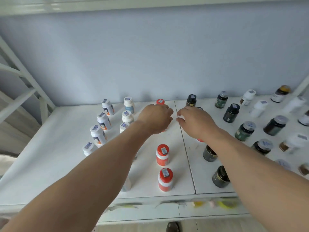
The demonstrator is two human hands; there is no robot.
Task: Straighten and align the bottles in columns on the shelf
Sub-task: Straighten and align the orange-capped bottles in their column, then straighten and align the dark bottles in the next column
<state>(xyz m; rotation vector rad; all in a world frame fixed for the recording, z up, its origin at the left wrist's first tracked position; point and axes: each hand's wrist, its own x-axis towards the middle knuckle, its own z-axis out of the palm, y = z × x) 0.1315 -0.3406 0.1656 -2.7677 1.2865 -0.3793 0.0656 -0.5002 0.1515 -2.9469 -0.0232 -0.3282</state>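
Bottles stand upright in columns on the white shelf (55,148): white bottles (103,121) toward the left edge, red bottles (162,155) at the centre, dark bottles (232,113) toward the right edge. The left hand (155,118) curls over a red bottle in the centre column near the back edge; the bottle is mostly hidden, so the grasp cannot be confirmed. The right hand (194,122) hovers beside it, fingers loosely bent, with no object visibly held.

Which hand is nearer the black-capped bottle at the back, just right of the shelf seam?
The right hand is nearer: its fingers lie just below and left of the black-capped bottle. The left hand is farther left, across the seam, over the orange bottles.
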